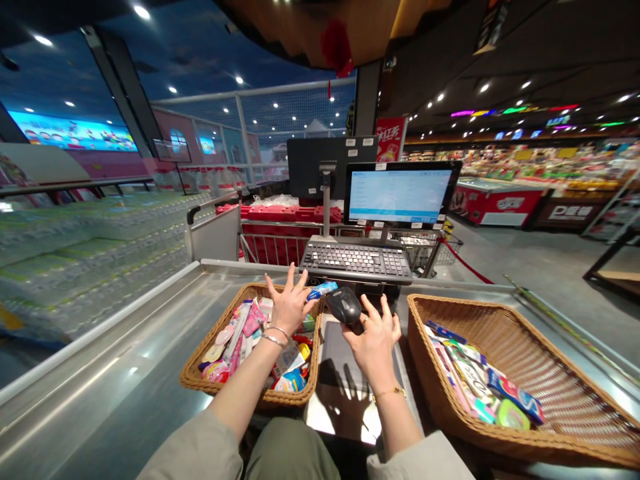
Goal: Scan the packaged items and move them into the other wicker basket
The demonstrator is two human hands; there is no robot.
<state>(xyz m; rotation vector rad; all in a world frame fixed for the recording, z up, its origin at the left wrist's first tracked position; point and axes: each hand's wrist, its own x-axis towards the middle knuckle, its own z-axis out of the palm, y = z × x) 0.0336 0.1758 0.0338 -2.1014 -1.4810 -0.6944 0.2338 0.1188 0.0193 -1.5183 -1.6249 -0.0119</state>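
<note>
The left hand (289, 311) pinches a shiny blue packet (323, 290), other fingers (291, 280) spread wide, above a woven basket (194, 380). The right hand (375, 341) holds a smooth, round black scanner (343, 305).

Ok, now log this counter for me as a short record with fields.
Left hand: spread over the left basket, blue packet at its thumb side, grip unclear
Right hand: at the black scanner, grip partly hidden
Left basket: wicker, filled with mixed small packets
Right basket: wicker, packages gathered toward its left side
Beyond the hands: keyboard, lit monitor
</note>
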